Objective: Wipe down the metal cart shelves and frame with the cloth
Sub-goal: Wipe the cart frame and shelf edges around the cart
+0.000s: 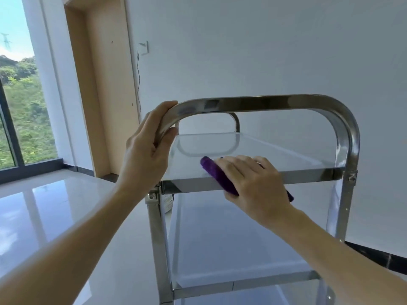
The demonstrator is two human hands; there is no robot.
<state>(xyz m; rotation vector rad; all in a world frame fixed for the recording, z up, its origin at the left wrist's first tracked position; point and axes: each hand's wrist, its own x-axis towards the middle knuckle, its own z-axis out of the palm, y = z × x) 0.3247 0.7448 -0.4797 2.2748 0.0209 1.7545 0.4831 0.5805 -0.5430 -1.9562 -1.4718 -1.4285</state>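
A shiny metal cart stands in front of me, its arched handle (264, 103) at the near end. My left hand (146, 148) grips the handle's left curve, fingers and thumb wrapped round the tube. My right hand (251, 183) lies flat on a purple cloth (214, 172) and presses it on the near edge of the top shelf (275, 150). The cloth hangs partly over the shelf's front rim. A second shelf (231, 249) sits below, and a lower one shows at the bottom edge.
A white wall rises close behind the cart, with a socket and a dangling black cable (138, 84). A wooden door frame (103, 84) and a large window (19, 106) stand to the left. Glossy white floor (55, 216) spreads left of the cart.
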